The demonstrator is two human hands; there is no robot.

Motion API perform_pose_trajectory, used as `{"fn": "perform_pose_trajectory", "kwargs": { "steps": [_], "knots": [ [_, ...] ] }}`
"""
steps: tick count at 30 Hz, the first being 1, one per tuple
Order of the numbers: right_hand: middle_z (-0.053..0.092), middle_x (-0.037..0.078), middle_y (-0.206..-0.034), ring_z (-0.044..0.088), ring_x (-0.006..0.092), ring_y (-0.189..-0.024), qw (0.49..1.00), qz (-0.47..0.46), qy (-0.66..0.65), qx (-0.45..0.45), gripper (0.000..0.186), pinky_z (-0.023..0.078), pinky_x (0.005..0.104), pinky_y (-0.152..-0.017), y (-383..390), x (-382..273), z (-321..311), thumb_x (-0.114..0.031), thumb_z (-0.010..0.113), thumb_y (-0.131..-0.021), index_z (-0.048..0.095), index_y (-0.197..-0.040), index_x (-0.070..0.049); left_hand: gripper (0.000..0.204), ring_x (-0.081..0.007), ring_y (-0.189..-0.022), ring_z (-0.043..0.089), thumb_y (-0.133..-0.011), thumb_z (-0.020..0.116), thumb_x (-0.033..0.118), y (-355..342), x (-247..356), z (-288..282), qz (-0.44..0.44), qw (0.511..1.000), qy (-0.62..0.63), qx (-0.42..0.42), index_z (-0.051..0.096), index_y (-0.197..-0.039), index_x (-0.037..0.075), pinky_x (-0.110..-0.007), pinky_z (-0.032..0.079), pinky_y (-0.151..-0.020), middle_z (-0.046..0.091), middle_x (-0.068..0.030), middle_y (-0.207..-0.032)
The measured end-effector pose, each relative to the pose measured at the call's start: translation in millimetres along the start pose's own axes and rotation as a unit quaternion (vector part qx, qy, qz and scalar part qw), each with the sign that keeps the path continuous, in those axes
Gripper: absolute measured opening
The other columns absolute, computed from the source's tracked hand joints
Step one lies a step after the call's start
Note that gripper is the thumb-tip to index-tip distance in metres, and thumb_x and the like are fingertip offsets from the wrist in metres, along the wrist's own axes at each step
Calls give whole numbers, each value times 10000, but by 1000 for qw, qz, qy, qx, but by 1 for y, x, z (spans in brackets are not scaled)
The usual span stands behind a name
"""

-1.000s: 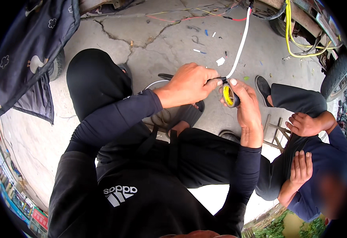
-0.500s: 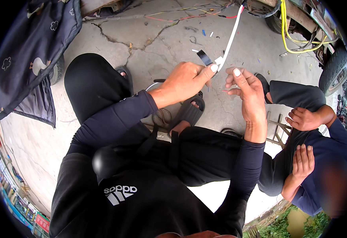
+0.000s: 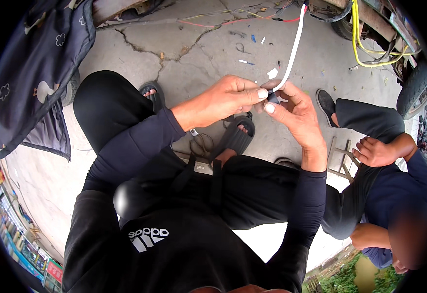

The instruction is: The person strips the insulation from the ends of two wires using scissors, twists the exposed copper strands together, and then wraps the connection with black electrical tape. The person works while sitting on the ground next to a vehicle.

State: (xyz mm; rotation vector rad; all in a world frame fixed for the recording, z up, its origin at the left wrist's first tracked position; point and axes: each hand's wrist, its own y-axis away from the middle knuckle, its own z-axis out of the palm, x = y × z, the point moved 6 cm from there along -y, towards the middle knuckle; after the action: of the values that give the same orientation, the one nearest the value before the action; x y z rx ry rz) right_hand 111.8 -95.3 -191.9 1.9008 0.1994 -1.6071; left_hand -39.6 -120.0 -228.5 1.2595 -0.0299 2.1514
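A white cable (image 3: pixel 297 41) curves down from the vehicle at the top to my two hands. My left hand (image 3: pixel 233 100) is closed in a pinch at the cable's lower end. Opposite it, my right hand (image 3: pixel 299 112) pinches a short strip of black tape (image 3: pixel 272 97) that lies against the cable end. The fingertips of both hands almost meet there and hide part of the tape and the cable's tip. Below my left forearm, a pair of scissors (image 3: pixel 201 142) lies on the ground by my sandal (image 3: pixel 235 134).
Thin red and yellow wires (image 3: pixel 238 19) run along the cracked concrete, with small scraps (image 3: pixel 272 73) scattered about. A yellow cable loop (image 3: pixel 357 44) hangs from the vehicle near a wheel (image 3: pixel 416 90). A seated person (image 3: pixel 394 171) is at my right. Patterned dark cloth (image 3: pixel 42 73) hangs at left.
My right hand has moved left and closed on the black tape at the cable end. The tape, which stuck out beyond my left hand, now sits between both hands.
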Motion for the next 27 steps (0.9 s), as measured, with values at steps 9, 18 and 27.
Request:
{"fn": "perform_pose_trajectory", "kwargs": {
  "steps": [9, 18, 27],
  "knots": [
    [666, 56, -841, 620, 100, -683, 995, 77, -8, 57, 364, 510, 256, -635, 28, 11, -14, -206, 794, -899, 676, -1166, 12, 342, -77, -632, 373, -1023, 624, 259, -7, 0, 15, 75, 938, -312, 130, 611, -816, -14, -312, 329, -540, 430, 8, -624],
    [683, 73, -906, 644, 135, -747, 985, 116, -42, 121, 578, 523, 270, -645, 52, 1, 7, -502, 688, -938, 689, -1128, 44, 189, -381, -644, 613, -979, 603, 155, 23, 4, 33, 247, 814, -508, 133, 649, -991, -28, -459, 464, -590, 635, -206, -718],
    [705, 57, -862, 654, 110, -755, 989, 45, -36, 135, 454, 518, 243, -678, 55, -23, 40, -406, 664, -983, 707, -1117, 25, 438, -337, -623, 617, -1003, 535, 370, 48, -4, 9, 98, 891, -427, 117, 697, -1001, -37, -447, 488, -625, 642, -190, -687]
  ]
}}
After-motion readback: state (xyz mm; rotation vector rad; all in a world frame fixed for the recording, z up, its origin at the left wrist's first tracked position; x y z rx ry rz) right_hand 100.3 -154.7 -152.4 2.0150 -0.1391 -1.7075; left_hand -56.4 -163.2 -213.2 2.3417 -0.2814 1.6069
